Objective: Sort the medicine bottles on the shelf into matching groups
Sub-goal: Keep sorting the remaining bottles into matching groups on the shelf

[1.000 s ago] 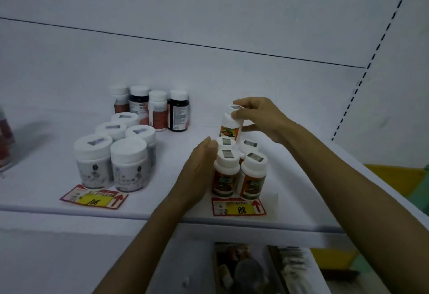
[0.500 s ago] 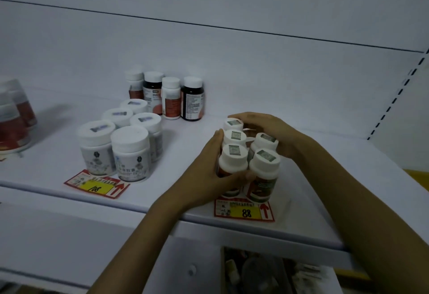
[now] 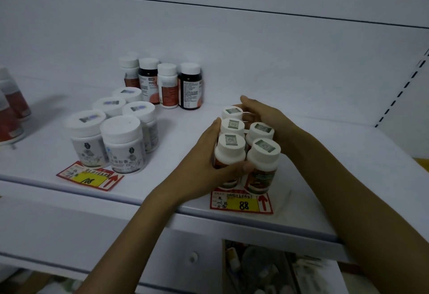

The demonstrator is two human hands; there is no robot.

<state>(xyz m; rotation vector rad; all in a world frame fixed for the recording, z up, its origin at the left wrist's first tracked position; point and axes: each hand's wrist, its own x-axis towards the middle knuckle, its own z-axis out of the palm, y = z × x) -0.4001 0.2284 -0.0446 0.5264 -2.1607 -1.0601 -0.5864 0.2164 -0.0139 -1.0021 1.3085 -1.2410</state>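
Note:
Several white-capped bottles with orange labels (image 3: 262,154) stand packed together near the front edge of the white shelf (image 3: 162,196). My left hand (image 3: 204,163) presses against the cluster's left side, thumb wrapped across the front bottle. My right hand (image 3: 262,112) cups the cluster from behind and the right. Further left stands a group of wide white jars (image 3: 121,145). At the back is a row of small mixed bottles (image 3: 167,86), two of them dark.
A red and yellow price tag marked 88 (image 3: 241,203) lies in front of the orange cluster, another marked 108 (image 3: 89,178) before the white jars. Red-labelled bottles (image 3: 11,108) sit at the far left edge. Below the shelf an open box of clutter (image 3: 267,270) shows.
My right hand set the raised orange-label bottle down at the back of the cluster. Both hands then closed in around the group, squeezing the bottles together.

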